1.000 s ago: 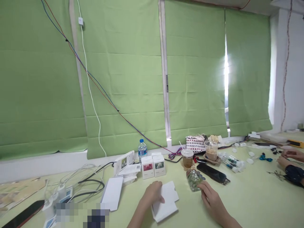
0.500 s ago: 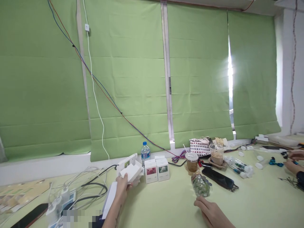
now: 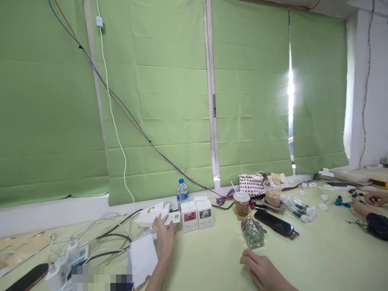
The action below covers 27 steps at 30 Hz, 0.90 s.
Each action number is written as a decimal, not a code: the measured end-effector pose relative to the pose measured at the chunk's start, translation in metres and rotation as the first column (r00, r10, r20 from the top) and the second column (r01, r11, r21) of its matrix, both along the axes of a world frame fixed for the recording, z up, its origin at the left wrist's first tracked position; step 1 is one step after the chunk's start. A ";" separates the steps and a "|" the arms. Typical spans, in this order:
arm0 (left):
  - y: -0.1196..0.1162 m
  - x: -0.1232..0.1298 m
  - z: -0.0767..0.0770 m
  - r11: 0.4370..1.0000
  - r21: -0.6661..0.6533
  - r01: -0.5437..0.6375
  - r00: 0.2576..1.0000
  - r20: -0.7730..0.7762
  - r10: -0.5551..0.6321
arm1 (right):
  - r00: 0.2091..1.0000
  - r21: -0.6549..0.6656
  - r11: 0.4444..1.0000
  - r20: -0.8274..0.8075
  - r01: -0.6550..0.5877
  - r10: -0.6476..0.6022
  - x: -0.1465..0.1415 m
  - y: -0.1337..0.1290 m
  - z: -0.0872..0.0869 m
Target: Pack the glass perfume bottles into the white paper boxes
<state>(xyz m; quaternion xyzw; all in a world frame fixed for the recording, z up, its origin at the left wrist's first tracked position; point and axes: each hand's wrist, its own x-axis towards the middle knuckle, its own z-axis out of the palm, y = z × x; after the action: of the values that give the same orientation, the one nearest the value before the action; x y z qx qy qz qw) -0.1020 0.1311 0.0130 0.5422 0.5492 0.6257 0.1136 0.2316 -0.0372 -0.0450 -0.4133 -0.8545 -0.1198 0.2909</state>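
Note:
At the pile of white cartons (image 3: 148, 218) left of the bottle, my left hand (image 3: 165, 236) has its fingers bent around a small white carton (image 3: 172, 218); part of the grip is hidden. A white sheet or flattened carton (image 3: 143, 258) lies beside that forearm. Two upright white boxes (image 3: 190, 217) with flower pictures stand just right of this hand. My right hand (image 3: 262, 270) rests on the table, fingers loosely stretched, holding nothing. Just beyond its fingertips is a clear glass-like jar (image 3: 253, 234) with green inside.
A water bottle (image 3: 182, 192) stands behind the boxes. Farther right are iced drinks (image 3: 242, 204), a phone (image 3: 275, 224) and clear tubes (image 3: 300, 209). Another person's hands (image 3: 360, 206) work at the right edge. Cables and a power strip (image 3: 80, 256) spread over the left side.
My left hand has lowered the white cartons to the table and shifted slightly right. The white sheet beside the forearm shows more fully. My right hand stays near the jar. The view has turned slightly.

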 end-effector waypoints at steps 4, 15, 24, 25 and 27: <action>0.004 0.024 -0.001 0.991 -0.054 0.120 0.948 -0.289 -0.131 | 0.996 0.022 0.998 0.073 -0.056 0.054 -0.021 0.017 -0.012; 0.015 0.044 0.022 0.974 -0.227 -0.008 0.768 -0.625 -0.140 | 0.999 0.092 0.995 0.022 -0.042 0.040 -0.047 0.044 -0.028; -0.045 0.043 0.035 0.943 -0.333 -0.022 0.625 -0.741 -0.247 | 0.940 -0.284 0.940 -0.328 -0.188 0.089 -0.053 0.023 -0.013; -0.059 0.045 0.036 0.938 -0.346 -0.028 0.619 -0.743 -0.256 | 0.892 -0.355 0.903 -0.447 -0.240 0.062 -0.058 0.022 -0.011; -0.088 0.053 0.037 0.917 -0.399 -0.029 0.620 -0.727 -0.296 | 0.748 -0.470 0.801 -0.662 -0.372 -0.040 -0.070 0.025 -0.010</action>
<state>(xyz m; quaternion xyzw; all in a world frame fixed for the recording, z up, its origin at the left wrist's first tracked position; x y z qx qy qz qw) -0.0490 0.0432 0.0497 0.7658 0.6094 0.2049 0.0144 0.1614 -0.0123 -0.0549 -0.4143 -0.7317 0.3202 0.4364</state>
